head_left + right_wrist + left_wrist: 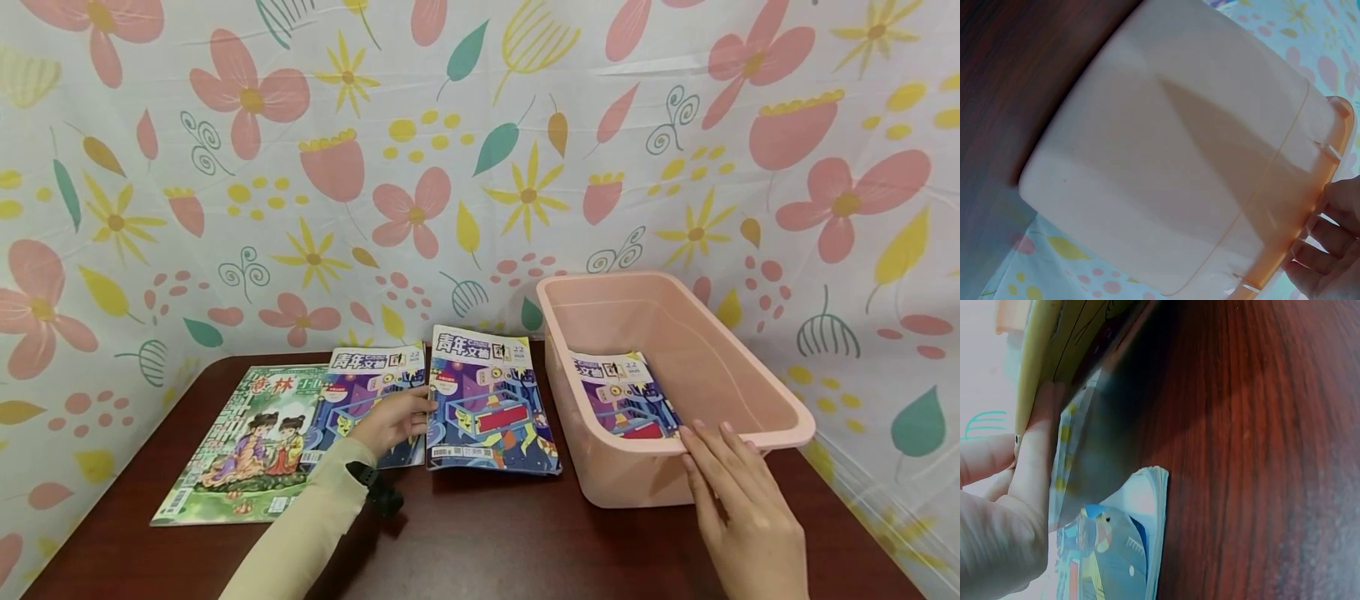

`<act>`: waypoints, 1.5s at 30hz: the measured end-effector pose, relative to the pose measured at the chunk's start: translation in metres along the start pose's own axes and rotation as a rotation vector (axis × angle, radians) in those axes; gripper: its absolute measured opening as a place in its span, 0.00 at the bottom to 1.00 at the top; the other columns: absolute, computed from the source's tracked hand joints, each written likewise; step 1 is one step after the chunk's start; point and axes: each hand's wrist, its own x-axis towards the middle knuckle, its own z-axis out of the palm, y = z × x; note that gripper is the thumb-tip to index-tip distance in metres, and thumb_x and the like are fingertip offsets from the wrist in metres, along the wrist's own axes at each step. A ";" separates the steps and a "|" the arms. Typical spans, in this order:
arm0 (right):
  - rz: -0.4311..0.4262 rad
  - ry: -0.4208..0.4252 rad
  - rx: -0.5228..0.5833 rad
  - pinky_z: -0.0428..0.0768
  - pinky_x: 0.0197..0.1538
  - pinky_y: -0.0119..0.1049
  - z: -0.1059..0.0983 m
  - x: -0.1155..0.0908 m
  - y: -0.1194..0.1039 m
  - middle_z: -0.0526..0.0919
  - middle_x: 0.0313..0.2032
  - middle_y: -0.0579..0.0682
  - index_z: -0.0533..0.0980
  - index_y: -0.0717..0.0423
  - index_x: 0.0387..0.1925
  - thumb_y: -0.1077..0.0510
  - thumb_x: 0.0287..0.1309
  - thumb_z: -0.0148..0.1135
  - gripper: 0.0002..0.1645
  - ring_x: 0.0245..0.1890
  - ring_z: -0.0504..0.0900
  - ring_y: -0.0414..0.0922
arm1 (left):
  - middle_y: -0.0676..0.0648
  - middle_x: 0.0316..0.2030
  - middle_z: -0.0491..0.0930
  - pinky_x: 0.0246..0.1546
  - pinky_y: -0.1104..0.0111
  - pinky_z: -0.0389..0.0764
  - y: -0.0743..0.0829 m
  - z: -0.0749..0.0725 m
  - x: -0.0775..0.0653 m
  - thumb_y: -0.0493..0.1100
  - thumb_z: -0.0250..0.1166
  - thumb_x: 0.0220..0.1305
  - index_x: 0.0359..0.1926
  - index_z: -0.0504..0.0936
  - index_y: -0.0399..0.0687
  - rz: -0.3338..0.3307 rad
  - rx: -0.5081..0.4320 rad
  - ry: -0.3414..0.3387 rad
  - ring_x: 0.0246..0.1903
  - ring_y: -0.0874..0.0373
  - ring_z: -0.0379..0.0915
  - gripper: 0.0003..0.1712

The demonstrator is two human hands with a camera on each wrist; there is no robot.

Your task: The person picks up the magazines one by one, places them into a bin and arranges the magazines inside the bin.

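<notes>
My left hand [396, 421] pinches the left edge of a blue-purple magazine [491, 408] with Chinese lettering across its cover. The left wrist view shows its yellowish underside [1063, 344] raised from the tabletop, with fingers of the left hand [1016, 519] along it. A second magazine with a matching cover [367, 375] lies just left of it, partly hidden by the hand. On the right, my right hand [742, 500] rests its extended fingers on the near rim of a pink plastic bin [637, 479]. Another matching magazine [626, 396] is inside the bin.
At the left, a green magazine [232, 467] with two illustrated figures lies partly under the matching blue-purple one. The dark wooden table [510, 542] ends at a floral curtain [420, 208] behind everything. A black strap camera [378, 490] sits on the left wrist.
</notes>
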 end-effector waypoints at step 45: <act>0.009 -0.012 0.011 0.61 0.68 0.38 0.000 -0.001 0.001 0.83 0.49 0.56 0.82 0.56 0.52 0.40 0.71 0.46 0.29 0.64 0.68 0.38 | 0.57 0.16 0.57 0.23 0.70 0.46 0.019 -0.017 -0.038 0.28 0.46 0.70 0.75 0.36 0.39 0.065 -0.194 -0.071 0.15 0.63 0.43 0.40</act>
